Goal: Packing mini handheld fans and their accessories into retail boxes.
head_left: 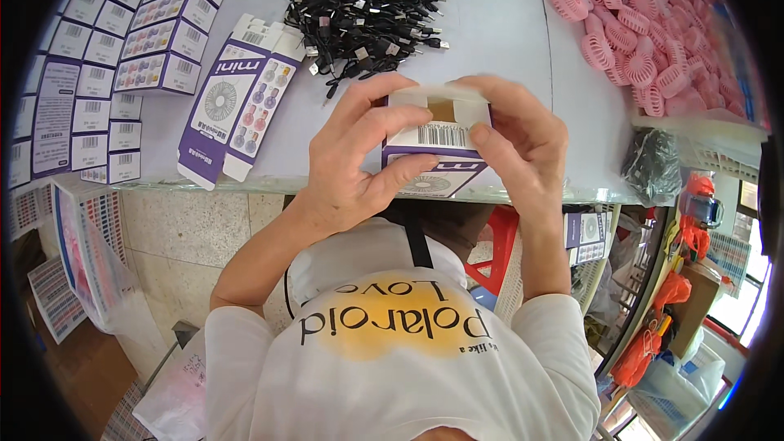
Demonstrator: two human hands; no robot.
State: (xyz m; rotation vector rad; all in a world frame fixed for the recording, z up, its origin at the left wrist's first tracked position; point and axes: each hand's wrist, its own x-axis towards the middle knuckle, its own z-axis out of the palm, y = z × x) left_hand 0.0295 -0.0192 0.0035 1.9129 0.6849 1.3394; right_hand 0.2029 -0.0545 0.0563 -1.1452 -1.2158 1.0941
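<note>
Close to the table's front edge, a small white-and-purple carton [442,137] is held between my two hands. The end of it that faces up carries a barcode, and a brownish gap shows beside the raised white flaps. My left hand [353,143] grips the carton's left side, with a finger bent over the end and the thumb along the printed front. My right hand [527,135] wraps the right side, its thumb pressed by the barcode panel. Whether anything lies inside the carton cannot be made out.
Left of my hands lies a flattened, unfolded carton [233,102]. Finished-looking cartons [159,57] stand in rows farther left. Black cables [367,8] are heaped at the back, pink handheld fans [645,41] at right. A dark plastic bag [652,165] sits at the right front edge.
</note>
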